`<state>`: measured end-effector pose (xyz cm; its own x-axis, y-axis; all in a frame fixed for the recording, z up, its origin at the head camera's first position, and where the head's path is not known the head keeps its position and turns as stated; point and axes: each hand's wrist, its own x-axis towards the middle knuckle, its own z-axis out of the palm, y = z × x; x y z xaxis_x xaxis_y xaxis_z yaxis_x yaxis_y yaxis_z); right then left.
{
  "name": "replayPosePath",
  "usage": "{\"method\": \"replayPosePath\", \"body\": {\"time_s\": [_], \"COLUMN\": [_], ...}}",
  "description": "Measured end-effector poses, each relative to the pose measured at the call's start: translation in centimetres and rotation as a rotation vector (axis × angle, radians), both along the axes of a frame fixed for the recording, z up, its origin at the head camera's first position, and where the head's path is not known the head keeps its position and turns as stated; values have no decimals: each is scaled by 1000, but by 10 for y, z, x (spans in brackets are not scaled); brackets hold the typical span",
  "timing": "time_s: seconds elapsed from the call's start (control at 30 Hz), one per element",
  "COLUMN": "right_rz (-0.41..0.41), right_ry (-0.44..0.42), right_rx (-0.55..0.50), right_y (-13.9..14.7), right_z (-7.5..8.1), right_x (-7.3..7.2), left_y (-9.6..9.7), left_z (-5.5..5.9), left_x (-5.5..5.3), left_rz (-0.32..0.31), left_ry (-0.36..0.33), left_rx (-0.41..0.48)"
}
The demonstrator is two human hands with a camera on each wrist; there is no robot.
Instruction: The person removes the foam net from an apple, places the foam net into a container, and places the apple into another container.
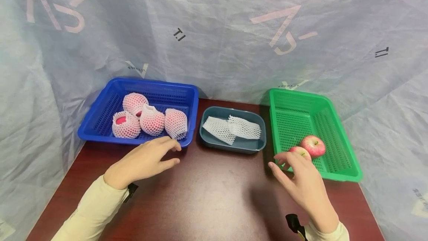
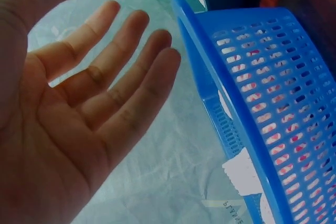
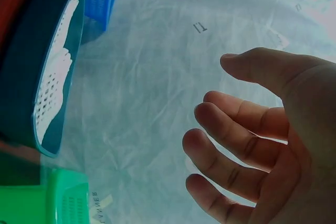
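Note:
My left hand (image 1: 147, 161) hovers by the front rim of the blue basket (image 1: 97, 137), holding nothing, fingers loosely bent in the left wrist view. Inside that basket lie several apples in white foam nets, the nearest netted apple (image 1: 176, 122) just beyond my fingers. My right hand (image 1: 304, 183), also holding nothing, hangs over the front left corner of the green basket (image 1: 344, 148). Two bare red apples lie there: one apple (image 1: 313, 146) in full sight, the other apple (image 1: 301, 152) partly covered by my fingers in the head view.
Between the baskets stands a dark teal tray (image 1: 230, 148) with two flat foam nets (image 1: 219, 129) in it. All three containers line the back of the brown table (image 1: 204, 196). Behind them hangs a grey printed sheet (image 1: 214, 58).

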<state>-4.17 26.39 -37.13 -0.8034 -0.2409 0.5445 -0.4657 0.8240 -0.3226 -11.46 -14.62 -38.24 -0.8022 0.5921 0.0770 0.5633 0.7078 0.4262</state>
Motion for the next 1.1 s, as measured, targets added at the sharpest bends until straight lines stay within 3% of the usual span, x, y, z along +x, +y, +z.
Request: {"method": "replayPosePath", "body": {"time_s": [0.23, 0.37, 0.63, 0.93, 1.1], "right_rz": [-21, -13, 4, 8, 19], "right_ry": [-43, -45, -58, -114, -126], "right_rx": [14, 7, 16, 10, -2], "right_y": [1, 1, 2, -2, -4], "right_z": [-4, -7, -12, -19, -22], "right_x": [1, -1, -5, -7, -8], "left_y": [-19, -44, -102, -146, -153], "left_z": [-1, -1, -3, -14, -18], "left_x": [-15, -30, -60, -82, -94], "left_rz": [91, 174, 305, 436, 424], "left_ry": [81, 62, 38, -119, -186], "left_rx": [33, 29, -67, -178, -234]}}
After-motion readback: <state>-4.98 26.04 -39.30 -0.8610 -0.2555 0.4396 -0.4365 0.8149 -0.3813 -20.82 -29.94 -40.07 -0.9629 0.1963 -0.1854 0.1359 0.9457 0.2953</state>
